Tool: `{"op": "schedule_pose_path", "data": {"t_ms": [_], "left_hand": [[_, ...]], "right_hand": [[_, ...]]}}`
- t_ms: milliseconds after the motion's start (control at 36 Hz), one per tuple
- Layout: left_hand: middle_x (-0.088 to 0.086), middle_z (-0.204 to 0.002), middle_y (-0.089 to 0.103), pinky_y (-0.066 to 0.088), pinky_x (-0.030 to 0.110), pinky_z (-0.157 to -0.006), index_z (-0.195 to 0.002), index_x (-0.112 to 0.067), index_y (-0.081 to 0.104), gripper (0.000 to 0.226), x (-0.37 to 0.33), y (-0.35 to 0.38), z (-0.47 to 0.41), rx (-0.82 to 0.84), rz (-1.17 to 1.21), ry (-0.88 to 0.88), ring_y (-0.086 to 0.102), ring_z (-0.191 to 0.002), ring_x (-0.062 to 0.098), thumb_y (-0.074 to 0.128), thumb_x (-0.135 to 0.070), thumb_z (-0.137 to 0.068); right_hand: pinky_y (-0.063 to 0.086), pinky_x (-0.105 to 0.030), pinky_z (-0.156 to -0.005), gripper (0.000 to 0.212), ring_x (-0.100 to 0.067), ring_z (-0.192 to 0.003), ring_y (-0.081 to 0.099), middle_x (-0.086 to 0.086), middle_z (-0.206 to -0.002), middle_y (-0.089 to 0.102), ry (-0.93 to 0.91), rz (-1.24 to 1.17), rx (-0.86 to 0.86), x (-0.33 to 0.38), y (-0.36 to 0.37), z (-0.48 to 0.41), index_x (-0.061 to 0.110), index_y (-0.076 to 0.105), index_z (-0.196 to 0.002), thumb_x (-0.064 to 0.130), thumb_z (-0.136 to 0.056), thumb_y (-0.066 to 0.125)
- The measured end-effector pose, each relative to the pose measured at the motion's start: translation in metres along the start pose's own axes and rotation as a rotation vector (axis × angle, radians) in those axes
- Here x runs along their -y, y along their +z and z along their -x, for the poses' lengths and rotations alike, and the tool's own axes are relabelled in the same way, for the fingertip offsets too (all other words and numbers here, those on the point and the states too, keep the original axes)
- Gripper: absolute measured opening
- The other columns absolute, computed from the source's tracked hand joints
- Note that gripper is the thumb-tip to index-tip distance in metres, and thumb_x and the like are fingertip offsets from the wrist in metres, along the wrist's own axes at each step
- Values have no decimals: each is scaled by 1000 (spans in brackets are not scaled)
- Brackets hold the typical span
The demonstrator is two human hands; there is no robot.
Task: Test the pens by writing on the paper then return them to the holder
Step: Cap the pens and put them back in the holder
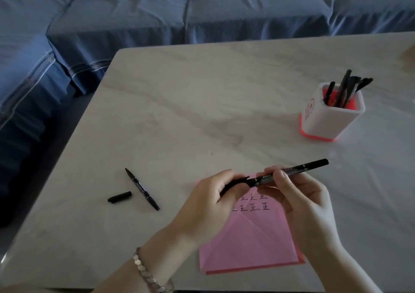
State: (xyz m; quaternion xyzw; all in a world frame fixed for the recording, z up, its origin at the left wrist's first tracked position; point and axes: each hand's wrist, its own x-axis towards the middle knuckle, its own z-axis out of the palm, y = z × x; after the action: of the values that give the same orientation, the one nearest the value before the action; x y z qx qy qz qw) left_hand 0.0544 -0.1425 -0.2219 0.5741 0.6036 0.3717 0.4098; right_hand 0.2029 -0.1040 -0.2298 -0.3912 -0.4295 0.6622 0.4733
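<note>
I hold a black marker pen (292, 171) level above the pink paper (249, 245). My right hand (298, 200) grips its barrel, and my left hand (208, 200) pinches the cap at its left end. The paper lies at the table's near edge and bears several written characters (253, 202), partly hidden by my hands. A second black pen (142, 189) lies uncapped on the table to the left, its loose cap (119, 197) beside it. The white holder (332, 113) with a red base stands at the right and contains several black pens (345, 88).
The marble table (179, 113) stretches between the paper and the holder. A blue sofa (157, 18) runs along the table's far and left sides. A bracelet (148, 274) circles my left wrist.
</note>
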Motion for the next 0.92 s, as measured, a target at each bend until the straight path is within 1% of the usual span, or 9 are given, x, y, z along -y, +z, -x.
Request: {"op": "schedule_pose_path", "data": {"t_ms": [83, 167, 278, 389, 472, 528, 611, 722, 917], "left_hand": [[-10, -76, 59, 41, 21, -62, -91, -26, 59, 14, 0, 5, -6, -76, -184, 145, 53, -69, 6, 51, -36, -87], [-5, -69, 58, 39, 25, -62, -86, -23, 61, 23, 4, 12, -13, -149, -409, 287, 49, -68, 10, 46, -41, -89], [-10, -78, 61, 43, 24, -68, -94, -26, 64, 28, 6, 23, -24, -87, -370, 203, 52, -75, 5, 46, -47, -90], [-22, -110, 51, 44, 19, -86, -129, -34, 43, 36, -1, 31, -35, -96, -318, 91, 52, -93, -7, 44, -36, -94], [-21, -118, 45, 45, 20, -89, -132, -36, 35, 40, -6, 30, -36, -102, -311, 77, 50, -94, -12, 43, -29, -93], [-21, -116, 45, 45, 20, -88, -128, -36, 38, 36, -6, 28, -35, -92, -324, 61, 49, -93, -12, 42, -28, -93], [-19, -107, 50, 44, 17, -84, -118, -31, 49, 27, 1, 27, -33, -78, -343, 61, 50, -90, -10, 45, -26, -93], [-16, -93, 58, 40, 5, -71, -104, -28, 60, 17, 10, 25, -34, -80, -328, 31, 52, -85, -8, 49, -23, -91], [-17, -87, 60, 41, 7, -67, -103, -26, 62, 16, 12, 14, -32, -76, -361, -10, 53, -72, -5, 51, -25, -91]], "right_hand": [[55, -21, -63, 56, -20, -68, 70, -10, -74, 73, 11, -38, -63, 1, -2, -1, 14, 75, -74, 60, -43, 80], [54, -20, -60, 42, -19, -63, 69, -10, -68, 72, 27, -42, -157, 3, -6, -2, 14, 75, -70, 51, -49, 78], [56, -20, -63, 15, -17, -66, 69, -7, -67, 72, 22, 73, -197, 8, -18, -11, 11, 72, -65, 23, -71, 64], [54, -18, -69, 19, -11, -69, 68, 9, -71, 72, -322, 293, -327, 35, -41, -40, 24, 64, -82, 6, -85, 59], [52, -20, -75, 21, -6, -79, 63, 10, -91, 61, -652, 512, -499, 65, -68, -70, 39, 58, -85, 18, -87, 55], [51, -16, -78, 15, -1, -79, 59, 13, -102, 48, -723, 628, -547, 79, -82, -89, 27, 59, -91, 15, -88, 50], [47, -8, -71, 19, -8, -79, 54, -7, -110, 53, -651, 845, -581, 85, -92, -113, 3, 58, -103, 5, -87, 49], [45, -33, -75, 19, -27, -92, 56, -13, -108, 57, -465, 974, -569, 73, -94, -132, 7, 52, -100, 3, -82, 49], [41, -36, -78, 29, -29, -99, 52, -18, -119, 52, -369, 946, -545, 65, -93, -141, 10, 40, -121, 13, -92, 42]]}}
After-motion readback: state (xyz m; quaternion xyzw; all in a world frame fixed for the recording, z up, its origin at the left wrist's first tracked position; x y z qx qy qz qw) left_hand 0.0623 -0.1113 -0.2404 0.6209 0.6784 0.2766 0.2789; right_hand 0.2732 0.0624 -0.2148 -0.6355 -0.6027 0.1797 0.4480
